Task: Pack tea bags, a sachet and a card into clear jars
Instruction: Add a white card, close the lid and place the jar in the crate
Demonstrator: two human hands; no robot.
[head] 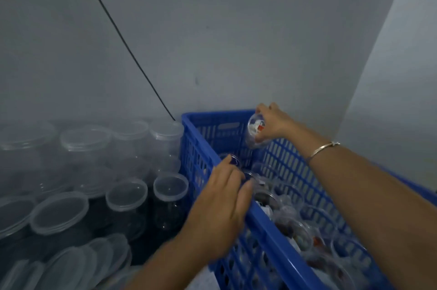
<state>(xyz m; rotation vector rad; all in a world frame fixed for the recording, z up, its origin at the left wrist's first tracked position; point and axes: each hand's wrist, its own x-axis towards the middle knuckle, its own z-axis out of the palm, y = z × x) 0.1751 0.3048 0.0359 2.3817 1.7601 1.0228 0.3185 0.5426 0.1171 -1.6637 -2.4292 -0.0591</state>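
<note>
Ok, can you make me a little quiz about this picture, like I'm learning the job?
1. True or false: the right hand holds a filled jar above the blue crate.
2. Where do the lidded jars stand? A) left of the crate B) right of it C) inside it
3. Fill in: the bracelet is on the ____ wrist.

Key: 1 true; 2 A; 3 right.

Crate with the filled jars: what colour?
The crate is blue; the head view shows it.

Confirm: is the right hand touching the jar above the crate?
Touching. Head view: the right hand grips the packed jar, holding it over the blue crate.
</note>
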